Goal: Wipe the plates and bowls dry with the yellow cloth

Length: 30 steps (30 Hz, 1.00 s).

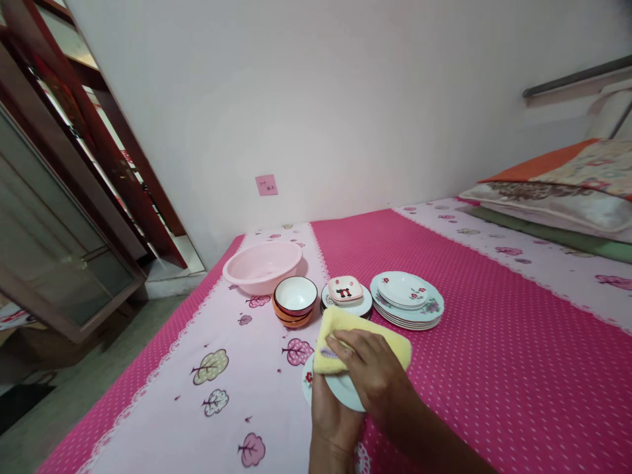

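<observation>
My left hand (332,418) grips a white plate (349,394) low in front of me, its fingertips hidden under a yellow cloth (382,334). With bent fingers, my right hand (378,372) holds the cloth and presses it against the plate. A white rim with a red flower shows left of my left hand; I cannot tell if it belongs to the same plate. Just beyond the cloth, a small square dish (345,289) with a cartoon figure sits on dark-edged plates (366,305). Right of these is a stack of flowered plates (432,315).
Stacked bowls (296,293), white inside, stand left of the dishes. Behind them is a pink basin (264,284). Everything rests on a pink patterned bedspread (162,421). Pillows (557,204) are piled at the far right. A pink note (266,185) is on the wall.
</observation>
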Tool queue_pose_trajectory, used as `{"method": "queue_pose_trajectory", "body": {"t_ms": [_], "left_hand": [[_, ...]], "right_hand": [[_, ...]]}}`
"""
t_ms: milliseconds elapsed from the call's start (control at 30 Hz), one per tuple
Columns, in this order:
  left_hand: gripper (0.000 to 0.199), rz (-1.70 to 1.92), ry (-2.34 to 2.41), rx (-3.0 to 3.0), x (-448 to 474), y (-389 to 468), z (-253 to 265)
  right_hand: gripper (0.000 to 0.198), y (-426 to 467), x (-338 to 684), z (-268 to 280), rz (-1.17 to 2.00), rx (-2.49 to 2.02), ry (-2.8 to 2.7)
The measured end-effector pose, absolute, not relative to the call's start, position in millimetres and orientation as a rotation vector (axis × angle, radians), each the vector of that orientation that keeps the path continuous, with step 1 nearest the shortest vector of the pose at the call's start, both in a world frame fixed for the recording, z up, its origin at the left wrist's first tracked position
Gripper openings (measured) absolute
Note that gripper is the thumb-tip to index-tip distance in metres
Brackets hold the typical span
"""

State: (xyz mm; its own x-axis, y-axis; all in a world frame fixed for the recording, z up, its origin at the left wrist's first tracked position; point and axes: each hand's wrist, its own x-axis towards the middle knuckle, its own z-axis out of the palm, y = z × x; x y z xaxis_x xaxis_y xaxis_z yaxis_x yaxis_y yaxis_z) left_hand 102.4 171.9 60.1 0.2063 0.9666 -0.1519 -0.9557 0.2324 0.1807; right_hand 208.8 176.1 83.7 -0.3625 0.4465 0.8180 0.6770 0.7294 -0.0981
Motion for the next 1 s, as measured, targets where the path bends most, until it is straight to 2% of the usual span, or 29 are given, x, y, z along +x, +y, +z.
{"method": "queue_pose_trajectory", "body": {"t_ms": [167, 333, 533, 733, 867, 1000], "left_hand": [[0.051, 1.281, 0.146, 0.115, 100, 172, 68], [0.050, 1.320, 0.143, 0.160, 89, 174, 63], [0.049, 1.408, 0.254, 0.111, 78, 175, 64], [0.053, 1.456, 0.313, 0.058, 76, 176, 72], [0.054, 1.439, 0.281, 0.062, 76, 177, 70], [0.055, 1.434, 0.148, 0.177, 80, 178, 63]], "right_hand": [[0.042, 189, 226, 83, -0.337, -0.933, -2.033], [0.037, 187, 230, 82, -0.305, -1.037, -2.135], [0.036, 176, 229, 83, -0.127, -1.114, -2.271], [0.038, 164, 226, 76, 0.000, -0.974, -2.298], [0.035, 154, 224, 103, 0.268, -0.824, -2.185], [0.035, 154, 240, 138, 0.065, -0.806, -1.831]]}}
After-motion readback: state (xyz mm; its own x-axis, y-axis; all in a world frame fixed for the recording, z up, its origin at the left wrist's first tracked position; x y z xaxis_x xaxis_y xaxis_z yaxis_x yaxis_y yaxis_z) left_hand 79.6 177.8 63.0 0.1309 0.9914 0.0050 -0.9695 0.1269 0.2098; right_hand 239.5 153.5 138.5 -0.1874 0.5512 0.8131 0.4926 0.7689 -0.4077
